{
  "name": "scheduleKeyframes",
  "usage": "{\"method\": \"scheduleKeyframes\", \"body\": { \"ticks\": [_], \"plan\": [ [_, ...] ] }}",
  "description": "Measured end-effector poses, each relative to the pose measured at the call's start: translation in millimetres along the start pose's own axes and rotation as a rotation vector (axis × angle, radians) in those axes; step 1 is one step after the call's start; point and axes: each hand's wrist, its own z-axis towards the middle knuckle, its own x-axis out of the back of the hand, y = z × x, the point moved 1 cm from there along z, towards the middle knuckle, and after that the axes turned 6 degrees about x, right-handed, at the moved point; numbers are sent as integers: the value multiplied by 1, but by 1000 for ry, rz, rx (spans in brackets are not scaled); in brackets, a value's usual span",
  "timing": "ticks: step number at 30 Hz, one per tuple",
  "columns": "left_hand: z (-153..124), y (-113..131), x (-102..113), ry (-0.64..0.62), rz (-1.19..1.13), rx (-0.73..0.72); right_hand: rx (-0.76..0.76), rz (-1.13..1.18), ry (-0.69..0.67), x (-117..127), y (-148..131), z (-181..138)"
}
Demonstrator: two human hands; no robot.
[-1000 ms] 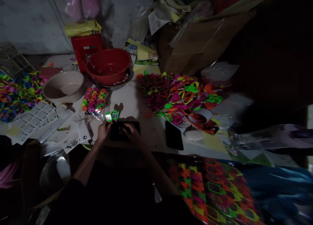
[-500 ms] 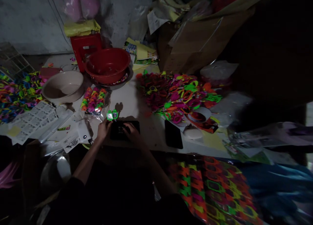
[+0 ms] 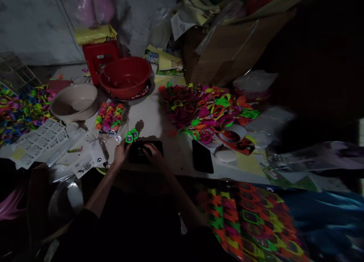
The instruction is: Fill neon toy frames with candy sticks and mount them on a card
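Note:
My left hand (image 3: 121, 152) is closed round a small pair of bright green toy glasses (image 3: 131, 135), held up just above the table's near edge. My right hand (image 3: 153, 154) rests with bent fingers on a black flat block (image 3: 143, 151) lying right beside the left hand; whether it grips it is unclear. A second black flat slab (image 3: 202, 161) lies to the right. Behind it spreads a heap of neon toy glasses (image 3: 207, 110).
A red basin (image 3: 126, 75), a beige bowl (image 3: 74, 101) and a red stool (image 3: 98, 54) stand at the back left. A cardboard box (image 3: 227, 49) is at the back. Sticker sheets (image 3: 42, 137) lie left, another neon pile (image 3: 17, 108) far left, packed glasses sheets (image 3: 250, 220) near right.
The green glasses in my left hand have shifted slightly to the right and turned. My right hand stays on the black block.

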Motion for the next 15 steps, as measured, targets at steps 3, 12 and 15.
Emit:
{"method": "scheduleKeyframes", "body": {
  "ticks": [3,12,15],
  "plan": [
    [-1,-2,-2,5,10,12,-1,-3,-1,0,-1,0],
    [-4,1,-1,-16,7,-7,-9,-8,-3,0,0,-1],
    [-3,2,0,-28,11,-12,-5,-7,-4,0,0,-1]
  ]
}}
